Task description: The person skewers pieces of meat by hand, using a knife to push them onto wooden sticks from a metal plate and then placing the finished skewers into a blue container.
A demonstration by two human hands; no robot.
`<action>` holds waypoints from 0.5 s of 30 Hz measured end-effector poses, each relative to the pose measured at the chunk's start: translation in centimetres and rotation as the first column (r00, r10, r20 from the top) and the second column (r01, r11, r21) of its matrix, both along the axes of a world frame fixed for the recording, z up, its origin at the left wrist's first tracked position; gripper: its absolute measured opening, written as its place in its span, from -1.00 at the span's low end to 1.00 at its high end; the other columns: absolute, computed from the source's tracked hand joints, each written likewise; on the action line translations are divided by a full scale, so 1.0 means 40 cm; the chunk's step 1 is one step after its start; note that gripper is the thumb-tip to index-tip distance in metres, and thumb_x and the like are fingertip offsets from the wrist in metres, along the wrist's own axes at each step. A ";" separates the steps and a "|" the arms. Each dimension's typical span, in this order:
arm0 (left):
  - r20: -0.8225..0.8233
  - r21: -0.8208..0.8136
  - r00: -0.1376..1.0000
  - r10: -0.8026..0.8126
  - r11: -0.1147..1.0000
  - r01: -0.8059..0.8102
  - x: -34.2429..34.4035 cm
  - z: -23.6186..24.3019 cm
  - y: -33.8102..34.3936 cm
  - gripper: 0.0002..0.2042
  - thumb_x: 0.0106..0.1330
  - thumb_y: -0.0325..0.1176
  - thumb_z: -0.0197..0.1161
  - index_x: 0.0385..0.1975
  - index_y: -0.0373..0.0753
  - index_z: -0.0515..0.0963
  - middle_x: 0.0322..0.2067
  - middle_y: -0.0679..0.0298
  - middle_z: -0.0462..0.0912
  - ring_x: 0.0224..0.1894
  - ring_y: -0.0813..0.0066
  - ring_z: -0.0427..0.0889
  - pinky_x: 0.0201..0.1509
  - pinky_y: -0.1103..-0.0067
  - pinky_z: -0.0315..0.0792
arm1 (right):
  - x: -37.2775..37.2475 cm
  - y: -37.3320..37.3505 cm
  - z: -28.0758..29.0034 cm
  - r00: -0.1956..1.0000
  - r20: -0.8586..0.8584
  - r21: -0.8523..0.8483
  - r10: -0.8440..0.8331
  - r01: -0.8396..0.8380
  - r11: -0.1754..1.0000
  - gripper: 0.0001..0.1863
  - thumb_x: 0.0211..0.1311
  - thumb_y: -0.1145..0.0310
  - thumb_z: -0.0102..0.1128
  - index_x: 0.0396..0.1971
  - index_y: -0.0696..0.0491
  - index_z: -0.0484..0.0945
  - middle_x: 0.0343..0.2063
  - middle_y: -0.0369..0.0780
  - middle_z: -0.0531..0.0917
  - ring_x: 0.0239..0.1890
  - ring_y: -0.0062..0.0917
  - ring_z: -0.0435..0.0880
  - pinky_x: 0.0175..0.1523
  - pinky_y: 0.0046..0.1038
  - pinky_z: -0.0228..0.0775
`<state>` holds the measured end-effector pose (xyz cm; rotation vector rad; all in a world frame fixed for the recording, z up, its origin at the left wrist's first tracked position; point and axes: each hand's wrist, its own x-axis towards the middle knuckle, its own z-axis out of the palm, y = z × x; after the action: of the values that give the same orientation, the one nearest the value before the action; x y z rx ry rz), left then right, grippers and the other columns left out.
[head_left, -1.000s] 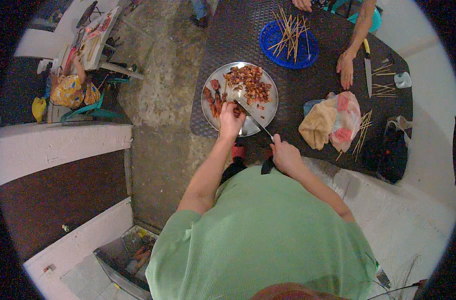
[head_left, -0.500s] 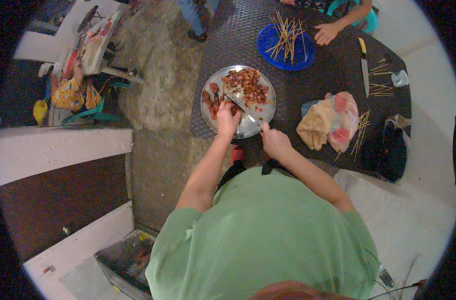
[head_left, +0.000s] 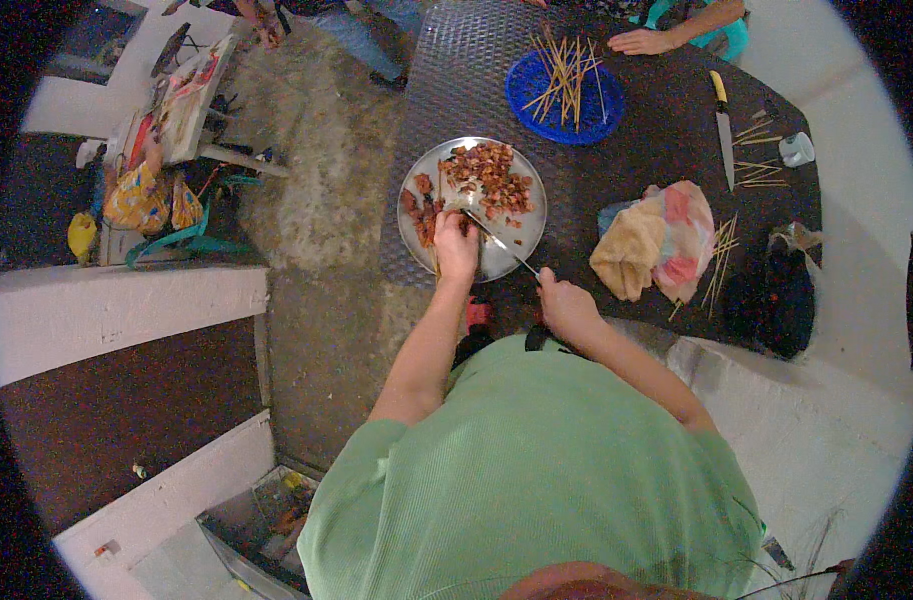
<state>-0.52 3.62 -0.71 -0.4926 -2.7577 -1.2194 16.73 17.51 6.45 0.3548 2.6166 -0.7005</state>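
Observation:
A round metal plate near the table's front edge holds a heap of chopped browned meat at its far side. Larger meat pieces lie along its left side, with a thin stick among them. My left hand is closed over a piece of meat at the plate's near side, its fingers partly hiding it. My right hand grips the handle of a knife, whose blade slants across the plate with its tip by my left fingertips.
Beyond the plate stands a blue basket of wooden skewers. Another person's hand rests on the table. To the right are a yellow-handled knife, loose skewers, a white cup, crumpled cloths and a black bag.
My right hand has drawn back slightly to the right and nearer to me with the knife. The other person's hand has shifted left and away. My view has tilted a little.

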 end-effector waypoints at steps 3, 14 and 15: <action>0.014 -0.017 1.000 0.005 1.000 -0.005 0.002 0.004 0.006 -0.82 -0.02 -0.52 0.28 -0.41 -0.41 0.49 -0.29 -0.02 0.48 -0.22 -0.03 0.50 -0.10 0.29 0.41 | 0.026 0.016 0.018 1.000 0.016 -0.021 -0.006 0.006 1.000 -0.78 0.25 0.38 -0.11 -0.16 0.15 0.25 -0.46 0.05 0.63 -0.38 -0.04 0.66 -0.33 -0.04 0.48; 0.016 -0.040 1.000 0.007 0.999 -0.007 -0.012 -0.011 -0.007 -0.70 -0.05 -0.46 0.30 -0.28 -0.37 0.47 -0.26 -0.03 0.46 -0.15 -0.04 0.48 -0.03 0.25 0.39 | 0.075 0.066 0.055 0.993 0.074 -0.053 -0.094 0.098 0.994 -0.68 0.31 0.14 -0.05 -0.13 0.07 0.27 -0.45 0.06 0.63 -0.36 0.01 0.63 -0.30 0.04 0.43; 0.036 -0.047 0.999 -0.023 0.999 0.025 -0.014 -0.006 -0.014 -0.70 -0.04 -0.47 0.27 -0.28 -0.39 0.45 -0.25 -0.05 0.45 -0.16 -0.06 0.47 -0.04 0.23 0.38 | 0.078 0.070 0.054 0.994 0.043 -0.066 -0.104 0.106 0.992 -0.68 0.31 0.13 -0.04 -0.14 0.06 0.27 -0.45 0.06 0.62 -0.36 0.02 0.62 -0.29 0.04 0.43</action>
<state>-1.10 3.05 -0.96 -0.5142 -2.8249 -1.1810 19.85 20.30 8.60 0.4839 2.5444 -0.8068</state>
